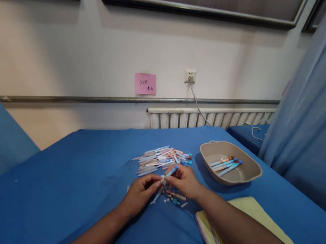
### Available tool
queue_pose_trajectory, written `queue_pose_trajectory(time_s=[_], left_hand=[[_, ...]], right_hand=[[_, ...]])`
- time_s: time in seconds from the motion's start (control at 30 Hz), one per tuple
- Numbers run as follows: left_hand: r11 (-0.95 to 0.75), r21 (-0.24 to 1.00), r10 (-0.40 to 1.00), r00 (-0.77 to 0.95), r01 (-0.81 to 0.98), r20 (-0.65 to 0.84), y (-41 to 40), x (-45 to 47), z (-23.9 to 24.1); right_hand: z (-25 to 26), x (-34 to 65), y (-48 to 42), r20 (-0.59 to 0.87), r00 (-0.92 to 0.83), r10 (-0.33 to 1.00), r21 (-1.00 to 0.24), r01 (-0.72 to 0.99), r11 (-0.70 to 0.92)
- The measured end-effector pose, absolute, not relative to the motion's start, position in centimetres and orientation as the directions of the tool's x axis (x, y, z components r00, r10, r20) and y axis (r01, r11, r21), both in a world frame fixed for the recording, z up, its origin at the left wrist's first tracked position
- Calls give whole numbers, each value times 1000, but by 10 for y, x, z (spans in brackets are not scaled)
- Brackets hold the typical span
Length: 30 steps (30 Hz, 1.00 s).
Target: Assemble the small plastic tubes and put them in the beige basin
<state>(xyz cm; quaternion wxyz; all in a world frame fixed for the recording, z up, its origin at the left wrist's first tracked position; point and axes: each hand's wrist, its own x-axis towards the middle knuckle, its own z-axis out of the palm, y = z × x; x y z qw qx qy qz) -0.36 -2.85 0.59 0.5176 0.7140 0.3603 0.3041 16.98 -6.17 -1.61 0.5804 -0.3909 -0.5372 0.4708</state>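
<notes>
One blue-capped tube (pixel 170 172) is gripped in both hands, left of the basin (pixel 261 172): left hand (pixel 141 193) closed on its lower end, right hand (pixel 184 181) pinched near the cap. About four tubes (pixel 226 164) are lodged in the basin; the larger pile (pixel 161 159) left of it is judged unhandled, so the work is reckoned early. Blue cloth (pixel 73 186) is spread under the basin; radiator (pixel 207 117), socket (pixel 190 76) and pink note (pixel 145 83) are noted on the wall behind it

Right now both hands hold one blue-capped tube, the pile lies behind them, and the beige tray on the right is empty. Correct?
No: the head view shows the beige tray holding a few tubes, not empty. The rest stands: left hand and right hand hold one blue-capped tube, the pile behind them.
</notes>
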Motion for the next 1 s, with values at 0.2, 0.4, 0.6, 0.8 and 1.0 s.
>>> queue_pose_trajectory(time_s=[0.2,0.4,0.6,0.8,1.0], left_hand=[[-35,989,850,525,145,-46,-27,-2,8],[120,985,829,534,122,-167,-25,0,5],[202,977,806,556,68,-205,-23,-2,1],[196,980,793,583,28,-175,-23,0,6],[179,982,810,559,52,-177,-36,-1,13]], right_hand=[[-9,175,-55,228,-15,974,-950,-225,219],[-3,182,-53,148,11,989,-940,-310,145],[-14,181,-51,142,-83,986,-946,-304,111],[-17,181,-52,184,-211,960,-959,-251,129],[-6,195,-59,138,-154,978,-989,-71,129]])
